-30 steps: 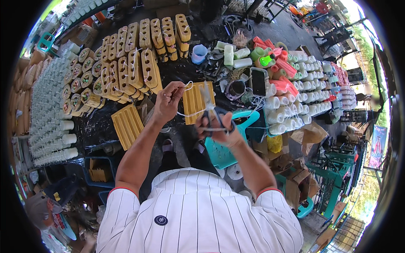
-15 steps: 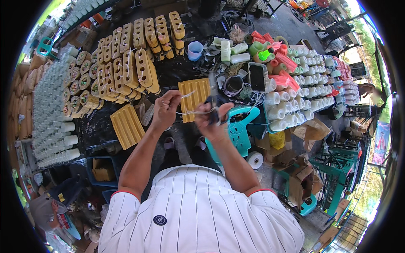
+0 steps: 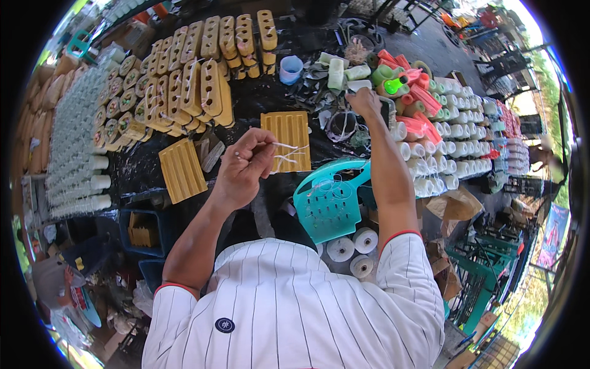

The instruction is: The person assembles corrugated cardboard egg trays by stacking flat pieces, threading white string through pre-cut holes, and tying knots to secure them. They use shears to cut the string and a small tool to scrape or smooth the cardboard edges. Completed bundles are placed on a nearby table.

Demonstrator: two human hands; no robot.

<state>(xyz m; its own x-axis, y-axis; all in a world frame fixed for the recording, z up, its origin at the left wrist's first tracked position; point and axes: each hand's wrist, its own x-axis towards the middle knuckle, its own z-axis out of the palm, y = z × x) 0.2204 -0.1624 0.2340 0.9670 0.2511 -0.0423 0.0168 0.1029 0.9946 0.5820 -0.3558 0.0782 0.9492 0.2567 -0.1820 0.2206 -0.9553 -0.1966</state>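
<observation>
My left hand (image 3: 247, 166) is raised over the near edge of the table, fingers pinched on several short white strings (image 3: 289, 154) whose loose ends stick out to the right. Beneath them lies a yellow ridged block (image 3: 284, 126), and a second ridged block (image 3: 182, 171) rests to its left. My right hand (image 3: 367, 103) is stretched out to the far side, beside the grey scraps and pale wax-like cylinders (image 3: 357, 72). Its fingers are curled, and what they hold, if anything, is hidden.
Stacks of yellow blocks with round holes (image 3: 211, 95) fill the back left, near rows of white cups (image 3: 77, 144). A blue-white bucket (image 3: 291, 69) stands behind. Red and green cylinders (image 3: 424, 98) lie at right. A teal chair (image 3: 326, 212) and thread spools (image 3: 340, 249) are close by.
My right hand has moved from beside the left hand to the far right; the dark-handled scissors it held no longer show clearly. The left hand keeps the strings.
</observation>
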